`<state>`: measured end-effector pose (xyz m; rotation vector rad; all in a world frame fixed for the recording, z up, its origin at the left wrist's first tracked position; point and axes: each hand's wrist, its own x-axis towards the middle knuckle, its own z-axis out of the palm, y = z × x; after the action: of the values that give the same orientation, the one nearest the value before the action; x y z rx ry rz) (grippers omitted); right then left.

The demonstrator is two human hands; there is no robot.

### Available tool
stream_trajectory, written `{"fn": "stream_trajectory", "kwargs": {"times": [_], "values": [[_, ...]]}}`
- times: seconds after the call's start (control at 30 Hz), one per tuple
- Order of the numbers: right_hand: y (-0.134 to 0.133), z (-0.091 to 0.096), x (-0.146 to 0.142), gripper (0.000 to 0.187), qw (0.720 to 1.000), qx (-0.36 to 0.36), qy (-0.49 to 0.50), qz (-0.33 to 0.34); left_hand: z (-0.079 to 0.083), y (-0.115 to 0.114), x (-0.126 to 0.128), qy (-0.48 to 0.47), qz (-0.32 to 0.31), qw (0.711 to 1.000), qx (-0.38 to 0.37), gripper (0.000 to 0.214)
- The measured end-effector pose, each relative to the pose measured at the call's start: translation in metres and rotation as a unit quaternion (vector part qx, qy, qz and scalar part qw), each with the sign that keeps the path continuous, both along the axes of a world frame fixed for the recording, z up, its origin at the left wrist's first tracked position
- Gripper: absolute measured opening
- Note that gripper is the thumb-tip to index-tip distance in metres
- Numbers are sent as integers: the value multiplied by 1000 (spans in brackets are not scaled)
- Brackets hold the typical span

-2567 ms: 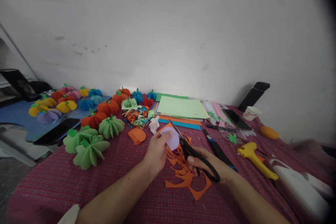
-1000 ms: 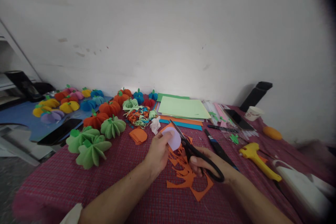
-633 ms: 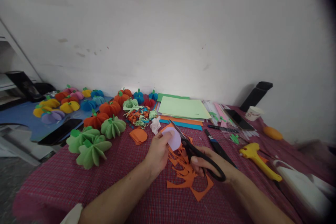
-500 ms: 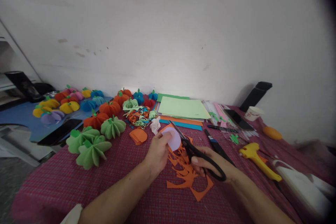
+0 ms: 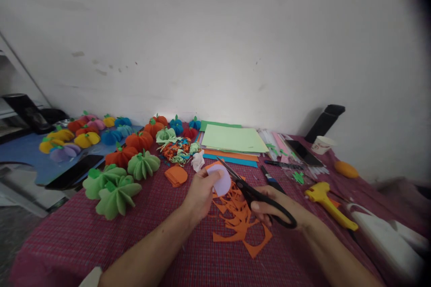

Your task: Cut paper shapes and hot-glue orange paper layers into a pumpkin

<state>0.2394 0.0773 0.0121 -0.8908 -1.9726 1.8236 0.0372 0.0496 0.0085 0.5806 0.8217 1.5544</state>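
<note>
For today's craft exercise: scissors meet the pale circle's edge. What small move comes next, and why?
Probably a short snip around the circle: the right hand holds the scissors against its edge, and the left hand pinches it above the orange scraps.

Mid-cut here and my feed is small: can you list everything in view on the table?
Paper pumpkins: many; green, orange, yellow, blue, pink, lilac; table's left side.
Scrap pile: one, mixed colours; beside the pumpkins.
Orange discs: one small stack; left of the hands.
Paper sheets: one stack, light green on top; far middle.
Orange offcuts: several; under the hands.
Glue gun: one, yellow; right.
Left phone: one, black; left edge.
Right phone: one, black; far right.
Paper cup: one, white; by the wall.
Tablecloth: one, red check.
Left hand: holds a pale disc.
Right hand: holds black scissors, blades along the disc's edge.
</note>
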Motion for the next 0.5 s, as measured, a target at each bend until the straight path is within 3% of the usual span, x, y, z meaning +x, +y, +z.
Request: {"fn": "stream_trajectory", "kwargs": {"times": [0.5], "values": [[2,10,11,43,993,61,-15,101,8,-2,-10,70,-59,996,-11,18]]}}
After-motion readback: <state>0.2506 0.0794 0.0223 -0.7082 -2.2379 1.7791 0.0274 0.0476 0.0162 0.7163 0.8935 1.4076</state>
